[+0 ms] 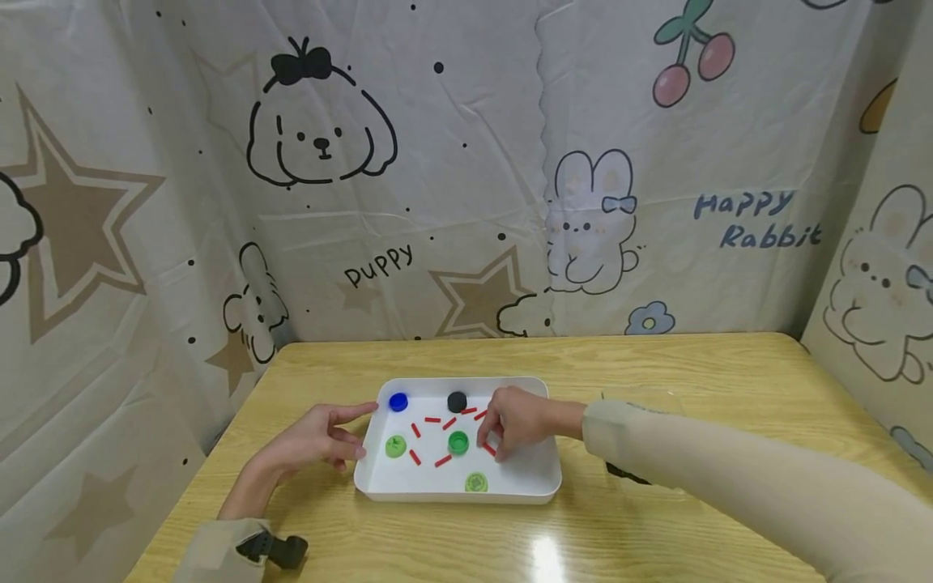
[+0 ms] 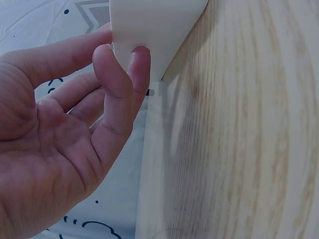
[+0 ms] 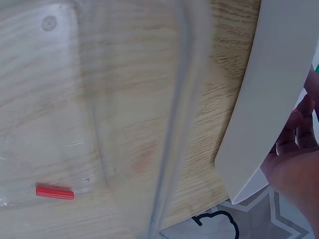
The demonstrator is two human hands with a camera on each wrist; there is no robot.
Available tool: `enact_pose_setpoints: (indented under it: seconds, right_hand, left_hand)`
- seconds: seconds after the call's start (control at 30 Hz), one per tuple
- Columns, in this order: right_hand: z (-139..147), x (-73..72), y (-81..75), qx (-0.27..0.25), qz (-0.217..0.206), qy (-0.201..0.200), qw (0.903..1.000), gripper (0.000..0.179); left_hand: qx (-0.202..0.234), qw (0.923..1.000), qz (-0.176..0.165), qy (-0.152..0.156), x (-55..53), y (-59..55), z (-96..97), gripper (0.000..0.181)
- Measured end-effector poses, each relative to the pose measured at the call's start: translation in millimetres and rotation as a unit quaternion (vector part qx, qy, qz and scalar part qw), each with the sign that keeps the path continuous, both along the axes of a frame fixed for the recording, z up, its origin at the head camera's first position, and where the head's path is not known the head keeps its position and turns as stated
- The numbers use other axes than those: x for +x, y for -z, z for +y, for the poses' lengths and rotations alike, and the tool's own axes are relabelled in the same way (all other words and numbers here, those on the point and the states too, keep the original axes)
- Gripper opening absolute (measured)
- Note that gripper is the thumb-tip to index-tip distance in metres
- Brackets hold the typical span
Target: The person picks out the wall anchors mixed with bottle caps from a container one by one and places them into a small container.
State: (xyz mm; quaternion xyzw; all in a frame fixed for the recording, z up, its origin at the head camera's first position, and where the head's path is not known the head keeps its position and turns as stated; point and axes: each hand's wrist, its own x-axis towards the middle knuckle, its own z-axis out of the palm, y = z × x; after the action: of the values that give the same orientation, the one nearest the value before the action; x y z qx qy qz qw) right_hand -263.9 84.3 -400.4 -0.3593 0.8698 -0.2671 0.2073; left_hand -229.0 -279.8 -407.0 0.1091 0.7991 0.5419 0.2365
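A white tray (image 1: 521,478) holds several short red sticks (image 1: 443,461). Among them lie a blue cap (image 1: 398,402), a black cap (image 1: 457,402), a green cap (image 1: 457,443) and two light green caps (image 1: 396,446). My left hand (image 1: 313,441) touches the tray's left wall from outside, index finger and thumb extended; the left wrist view shows its fingertips against the white wall (image 2: 154,25). Inside the tray, my right hand (image 1: 519,417) pinches a red stick (image 1: 489,448) between its fingertips. In the right wrist view that hand (image 3: 299,149) is partly hidden behind the tray wall.
To the tray's right, under my right forearm, stands a clear plastic container (image 3: 184,99) with a red stick (image 3: 55,192) in it. A dark object (image 1: 628,474) shows partly below the sleeve. A patterned cloth (image 1: 452,162) hangs behind the wooden table (image 1: 335,534).
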Motion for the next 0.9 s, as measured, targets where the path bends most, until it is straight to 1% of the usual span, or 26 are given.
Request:
enact_pose_setpoints:
  seconds: [0.2,0.4,0.47,0.67,0.9]
  right_hand:
    - [4.1,-3.9,-2.5,-0.004,0.011,-0.007,0.9999,0.022]
    - [11.1,-7.2,-14.0,-0.016,0.027,-0.026,0.9992,0.023]
    - [13.0,-7.1,-17.5,-0.022,0.027,-0.025,0.9991,0.025]
    - [20.8,-4.6,-26.9,-0.042,0.003,0.011,0.999,0.028]
    - [33.9,-1.9,-33.4,-0.079,-0.03,0.045,0.9954,0.027]
  left_hand:
    - [-0.002,1.0,0.001,0.001,0.3,-0.9,0.6,0.08]
    - [-0.004,1.0,0.005,0.002,-0.2,0.0,-0.2,0.08]
    - [-0.004,1.0,0.006,0.004,-0.1,0.2,-0.2,0.08]
    - [-0.002,1.0,0.005,0.002,0.7,-0.5,1.0,0.08]
    - [0.0,1.0,0.002,-0.002,1.2,-0.6,1.1,0.08]
